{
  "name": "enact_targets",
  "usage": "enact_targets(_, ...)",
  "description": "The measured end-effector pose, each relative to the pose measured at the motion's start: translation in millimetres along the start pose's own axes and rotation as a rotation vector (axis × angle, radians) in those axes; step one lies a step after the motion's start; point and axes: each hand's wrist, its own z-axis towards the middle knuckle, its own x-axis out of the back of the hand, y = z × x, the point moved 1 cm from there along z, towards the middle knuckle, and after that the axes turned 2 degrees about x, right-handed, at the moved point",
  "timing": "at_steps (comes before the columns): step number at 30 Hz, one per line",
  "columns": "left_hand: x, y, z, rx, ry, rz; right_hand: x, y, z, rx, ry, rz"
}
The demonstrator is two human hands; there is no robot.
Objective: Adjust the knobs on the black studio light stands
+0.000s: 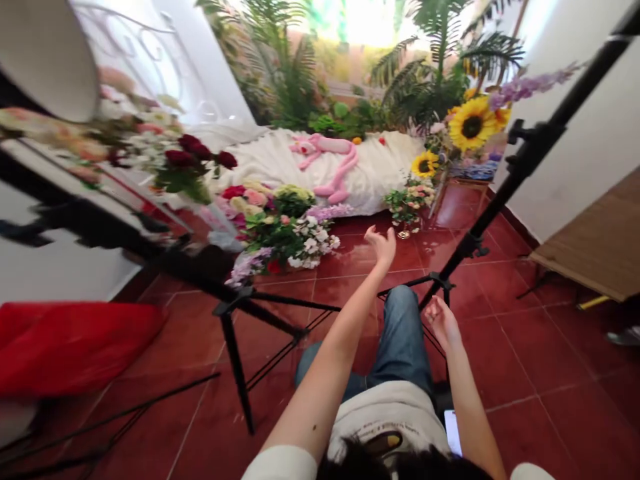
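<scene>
My left hand is stretched forward in mid-air above the red tiled floor, its fingers apart and curved, with nothing in it. Nearest to it are white flowers on its left and a small potted bouquet on its right. My right hand is held lower, beside my jeans knee and close to a black tripod stand. Its fingers are curled, and whether anything small is between them is too small to make out.
A pink plush toy lies on white cloth before potted plants. Black stands rise on both sides. Sunflowers stand at right, a brown board beyond. A red bag lies left; a phone is by my hip.
</scene>
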Motion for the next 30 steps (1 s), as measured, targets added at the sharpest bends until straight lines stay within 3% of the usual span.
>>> enact_targets(2,-49.4,56,-20,-0.22,-0.27,-0.221,13,-8,-7,0.03,0.028,0.019)
enact_targets(4,-85.1,108,-45,-0.333,-0.496,-0.375,26,-17,-14,0.055,0.045,0.032)
enact_targets(6,-108.2,148,-70,-0.303,-0.697,-0.474,35,-25,-21,0.081,0.057,0.031)
enact_targets(8,-121.1,170,-90,-0.223,-0.883,-0.516,41,-31,-27,0.115,0.068,0.025)
enact_targets(11,-126.9,175,-106,-0.111,-1.011,-0.559,44,-36,-33,0.146,0.079,0.022)
enact_targets(15,-121.3,170,-109,-0.023,-0.95,-0.607,38,-37,-34,0.13,0.078,0.021)
enact_targets(18,-116.0,174,-108,0.008,-0.993,-0.594,24,-43,-28,0.09,0.061,0.043)
enact_targets(21,-113.4,178,-107,0.055,-1.016,-0.584,0,-66,-13,0.06,0.017,0.124)
enact_targets(24,-112.6,179,-108,0.073,-0.996,-0.585,-29,-103,4,0.078,-0.109,0.239)
enact_targets(27,-111.5,180,-109,0.076,-0.996,-0.561,-55,-136,20,0.184,-0.219,0.317)
enact_targets(30,-110.4,182,-109,0.082,-0.997,-0.561,-71,-151,35,0.265,-0.249,0.46)
